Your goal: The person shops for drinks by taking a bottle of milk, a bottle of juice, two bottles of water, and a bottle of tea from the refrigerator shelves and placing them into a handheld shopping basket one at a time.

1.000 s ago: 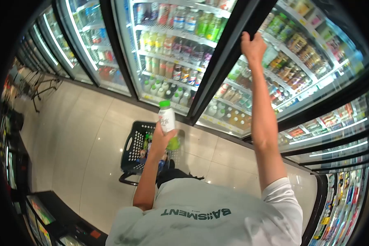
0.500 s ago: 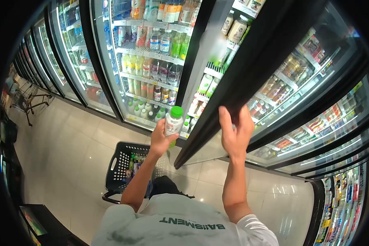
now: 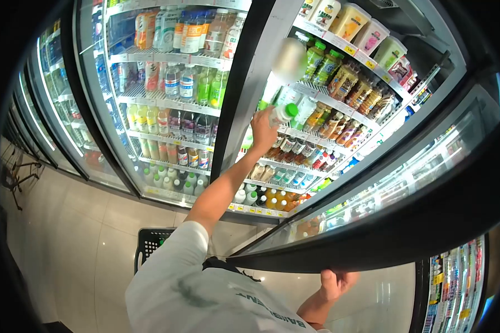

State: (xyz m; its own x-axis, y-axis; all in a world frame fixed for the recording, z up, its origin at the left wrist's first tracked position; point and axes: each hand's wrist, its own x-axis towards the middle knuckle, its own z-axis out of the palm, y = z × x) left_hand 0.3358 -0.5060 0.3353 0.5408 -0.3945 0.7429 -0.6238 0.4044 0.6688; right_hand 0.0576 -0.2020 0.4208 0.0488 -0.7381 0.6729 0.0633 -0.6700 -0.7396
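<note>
Head view: left hand [image 3: 265, 130], fingers wrapped round a white, green-capped plastic bottle [image 3: 282, 115]; shelved green plastic bottles [image 3: 328, 65] beyond it. Right hand [image 3: 338, 286], at a black-framed glass door [image 3: 372, 238], closure indiscernible; a slipping door might knock the left arm [image 3: 222, 191].

- bottle [image 3: 278, 116]: smooth plastic, glossy cap [image 3: 291, 110]
- open door [image 3: 366, 188]: clear shiny glass, smooth satin frame [image 3: 383, 230]
- basket [image 3: 145, 240]: matt perforated plastic
- shirt [image 3: 166, 266]: soft matt cloth
- floor [image 3: 72, 213]: smooth, glossy, reflective tile
</note>
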